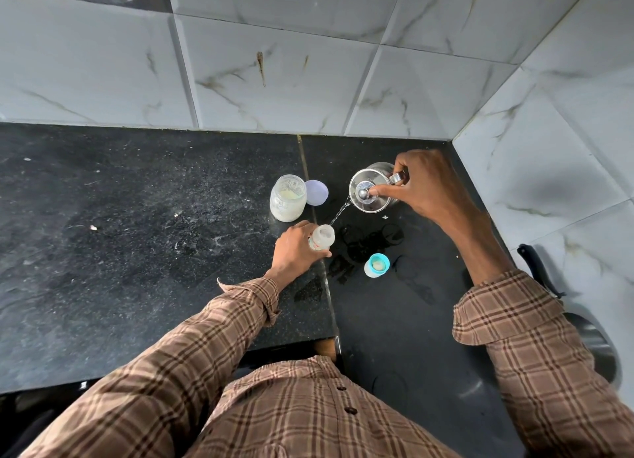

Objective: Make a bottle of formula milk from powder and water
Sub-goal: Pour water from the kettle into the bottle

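My left hand grips a small clear baby bottle standing open on the black counter. My right hand holds a steel kettle by its handle, tilted left, with my thumb pressing the lid knob. A thin stream of water runs from the spout into the bottle's mouth. An open glass jar of pale powder stands behind the bottle, its lilac lid lying beside it. The bottle's teal cap with teat sits to the right.
Wet patches spread on the counter around the bottle and cap. Marble-look tiled walls close the back and right side. A dark pan with a black handle lies at the right edge.
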